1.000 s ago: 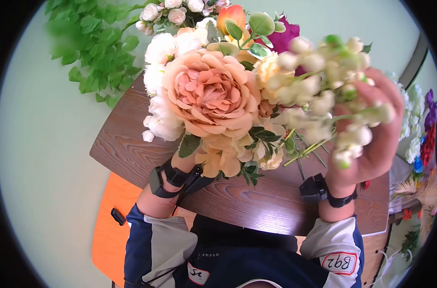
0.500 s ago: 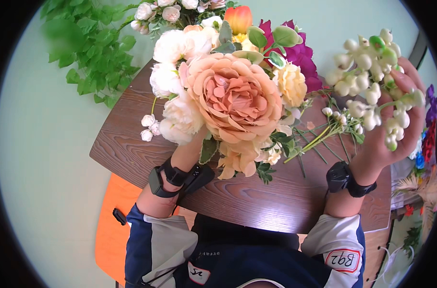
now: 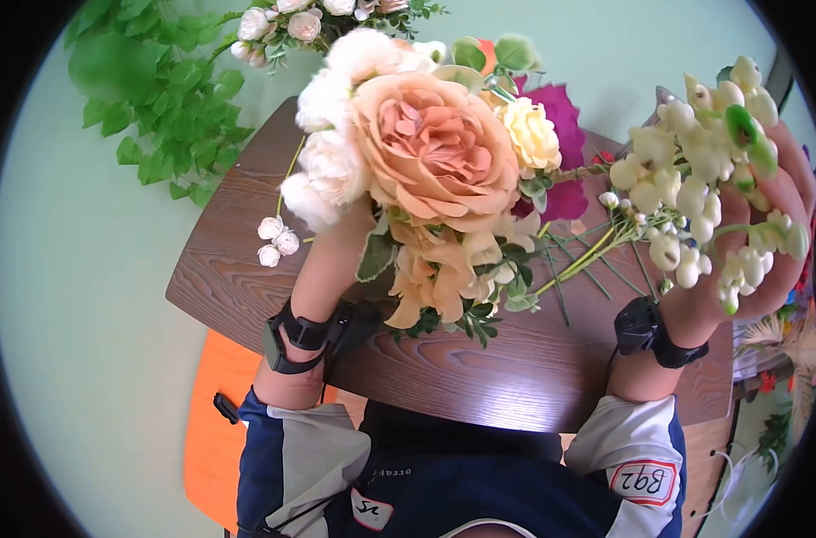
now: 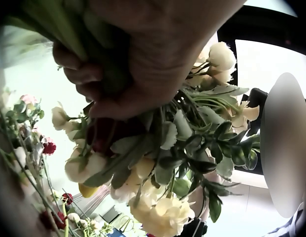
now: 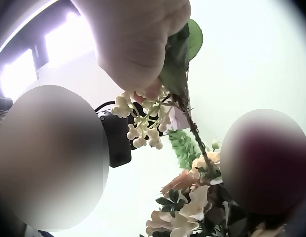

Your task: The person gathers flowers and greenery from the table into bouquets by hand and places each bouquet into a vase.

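Holding the bouquet (image 3: 466, 206) over the wooden table (image 3: 516, 381), around the big peach rose (image 3: 435, 148), with the left hand (image 4: 153, 59) wrapped round the gathered stems (image 4: 59, 29) beneath that rose, likely to keep the blooms (image 3: 330, 166) bunched. Gripping the white-berry spray (image 3: 692, 199) in the right hand (image 3: 789, 202), right of the rose, with its stem (image 3: 587, 172) toward the bouquet, likely to keep it aligned, with loose green stems (image 3: 577, 269) on the table, below right of the rose.

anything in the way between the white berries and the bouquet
Nothing visible: the stem of the white berries runs from the right hand toward the bouquet, and loose stems lie below on the table.
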`<action>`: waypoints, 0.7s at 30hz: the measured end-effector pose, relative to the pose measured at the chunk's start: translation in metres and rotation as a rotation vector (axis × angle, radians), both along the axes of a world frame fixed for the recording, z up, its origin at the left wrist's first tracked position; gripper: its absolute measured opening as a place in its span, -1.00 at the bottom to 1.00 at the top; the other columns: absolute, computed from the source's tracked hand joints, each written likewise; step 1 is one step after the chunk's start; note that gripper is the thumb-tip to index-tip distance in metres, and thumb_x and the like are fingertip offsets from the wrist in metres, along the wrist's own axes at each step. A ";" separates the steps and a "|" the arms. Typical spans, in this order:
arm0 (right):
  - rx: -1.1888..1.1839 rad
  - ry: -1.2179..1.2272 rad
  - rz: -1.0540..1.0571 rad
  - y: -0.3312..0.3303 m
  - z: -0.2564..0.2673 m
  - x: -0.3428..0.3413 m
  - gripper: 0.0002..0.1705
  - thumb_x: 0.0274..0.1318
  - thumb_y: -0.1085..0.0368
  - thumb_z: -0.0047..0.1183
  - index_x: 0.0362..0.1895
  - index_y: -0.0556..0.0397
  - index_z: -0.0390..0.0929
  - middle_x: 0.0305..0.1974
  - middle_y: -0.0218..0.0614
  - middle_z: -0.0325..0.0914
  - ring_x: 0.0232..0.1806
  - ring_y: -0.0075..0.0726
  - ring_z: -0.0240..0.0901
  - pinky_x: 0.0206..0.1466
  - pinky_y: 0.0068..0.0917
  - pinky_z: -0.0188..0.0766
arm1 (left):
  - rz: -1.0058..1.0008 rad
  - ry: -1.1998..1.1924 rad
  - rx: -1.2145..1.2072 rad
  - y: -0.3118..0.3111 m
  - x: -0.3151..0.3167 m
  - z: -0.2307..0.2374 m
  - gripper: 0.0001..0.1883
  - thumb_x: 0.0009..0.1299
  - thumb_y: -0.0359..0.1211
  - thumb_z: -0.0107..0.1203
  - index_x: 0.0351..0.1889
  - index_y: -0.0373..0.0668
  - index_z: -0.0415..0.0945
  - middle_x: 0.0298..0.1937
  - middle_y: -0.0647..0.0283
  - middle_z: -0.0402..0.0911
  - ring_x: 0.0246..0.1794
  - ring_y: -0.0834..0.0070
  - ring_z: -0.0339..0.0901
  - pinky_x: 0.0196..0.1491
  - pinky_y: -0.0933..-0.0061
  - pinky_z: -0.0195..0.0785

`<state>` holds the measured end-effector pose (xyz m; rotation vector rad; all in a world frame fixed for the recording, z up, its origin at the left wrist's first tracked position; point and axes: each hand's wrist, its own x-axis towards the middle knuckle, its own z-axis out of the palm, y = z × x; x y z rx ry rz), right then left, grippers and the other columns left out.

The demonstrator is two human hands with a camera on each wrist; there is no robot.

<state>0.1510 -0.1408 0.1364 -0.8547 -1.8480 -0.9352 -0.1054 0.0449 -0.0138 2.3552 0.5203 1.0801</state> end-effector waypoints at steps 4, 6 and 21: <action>0.237 0.320 0.110 0.021 -0.019 -0.003 -0.69 0.12 0.29 0.00 -0.14 0.30 0.42 -0.06 0.15 0.38 -0.06 -0.05 0.39 -0.04 -0.27 0.42 | 0.071 0.084 0.120 0.002 0.012 0.003 -0.50 -0.05 -0.42 0.18 -0.09 -0.31 0.34 -0.16 0.10 0.50 -0.09 0.27 0.47 -0.05 0.37 0.33; 0.137 0.154 0.121 0.025 -0.014 0.000 -0.64 0.11 0.21 0.02 -0.13 0.27 0.43 -0.06 0.14 0.38 -0.06 -0.06 0.38 -0.03 -0.24 0.38 | 0.108 0.124 0.182 -0.005 0.007 0.001 -0.49 -0.07 -0.42 0.20 -0.10 -0.31 0.35 -0.18 0.10 0.51 -0.10 0.26 0.48 -0.06 0.36 0.33; 0.200 0.450 0.164 0.051 -0.040 -0.026 -0.66 0.01 0.50 0.04 -0.07 0.29 0.37 -0.06 -0.10 0.36 -0.04 -0.29 0.32 0.03 -0.44 0.27 | 0.276 -0.040 0.961 0.038 0.027 -0.026 -0.45 0.27 -0.30 -0.04 0.24 -0.11 0.10 0.25 0.21 0.20 0.23 0.35 0.19 0.26 0.34 0.09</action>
